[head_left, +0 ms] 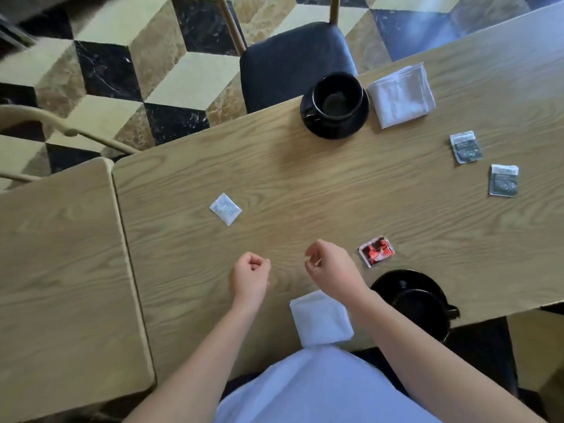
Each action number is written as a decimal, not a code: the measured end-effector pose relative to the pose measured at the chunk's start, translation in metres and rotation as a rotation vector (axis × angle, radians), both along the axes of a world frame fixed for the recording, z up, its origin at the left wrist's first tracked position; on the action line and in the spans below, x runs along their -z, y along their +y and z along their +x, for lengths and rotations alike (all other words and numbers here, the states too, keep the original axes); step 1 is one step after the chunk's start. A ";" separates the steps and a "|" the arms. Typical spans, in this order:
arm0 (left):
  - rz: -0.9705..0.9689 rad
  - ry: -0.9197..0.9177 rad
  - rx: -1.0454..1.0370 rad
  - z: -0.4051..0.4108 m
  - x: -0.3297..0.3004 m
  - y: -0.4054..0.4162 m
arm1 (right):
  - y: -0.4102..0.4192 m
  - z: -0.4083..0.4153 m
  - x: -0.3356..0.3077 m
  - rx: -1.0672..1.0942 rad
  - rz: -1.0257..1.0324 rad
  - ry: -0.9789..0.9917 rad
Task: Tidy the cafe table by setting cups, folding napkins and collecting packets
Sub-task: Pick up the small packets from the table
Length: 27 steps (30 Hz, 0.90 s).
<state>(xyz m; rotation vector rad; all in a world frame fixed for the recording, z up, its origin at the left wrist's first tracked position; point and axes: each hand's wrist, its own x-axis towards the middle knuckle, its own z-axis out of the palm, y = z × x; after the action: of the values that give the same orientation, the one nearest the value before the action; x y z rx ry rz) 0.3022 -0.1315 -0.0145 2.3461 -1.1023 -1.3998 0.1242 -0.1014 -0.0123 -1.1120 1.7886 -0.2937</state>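
Hovering over the wooden table (305, 184), the left hand (251, 277) is curled into an empty fist and the right hand (331, 268) has loosely bent fingers, holding nothing. A folded white napkin (320, 319) lies near, between the arms. The near black cup (418, 306) is partly cut off by the right arm. Farther away lie a red packet (377, 251), a white packet (225, 208), two dark packets (466, 147) with print too blurry to read, the far cup (335, 100) and another napkin (401, 94).

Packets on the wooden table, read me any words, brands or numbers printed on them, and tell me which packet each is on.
Nothing can be read.
Small white paper packet: faint grey print, too blurred.
Red and black packet: a pattern only, no clear letters.
Two dark grey packets with white tops: lines of print, too small.
Cups, saucers, napkins: no text seen.
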 end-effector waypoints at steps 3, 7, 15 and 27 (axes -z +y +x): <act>-0.055 -0.119 0.035 0.035 0.000 0.013 | 0.014 0.021 0.000 -0.033 0.092 0.024; -0.066 -0.271 0.180 0.057 0.001 0.016 | 0.026 0.042 0.000 -0.065 0.167 0.068; -0.013 -0.410 0.521 0.047 0.019 0.009 | 0.024 0.043 -0.001 -0.079 0.084 0.269; -0.185 -0.220 0.376 0.040 0.024 -0.034 | 0.019 -0.083 0.004 -0.328 0.170 0.721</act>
<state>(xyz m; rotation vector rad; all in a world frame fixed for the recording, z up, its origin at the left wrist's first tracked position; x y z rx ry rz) 0.3426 -0.1656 -0.0386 2.2803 -1.7285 -1.0964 0.0408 -0.0823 -0.0167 -1.4715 2.1367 0.5114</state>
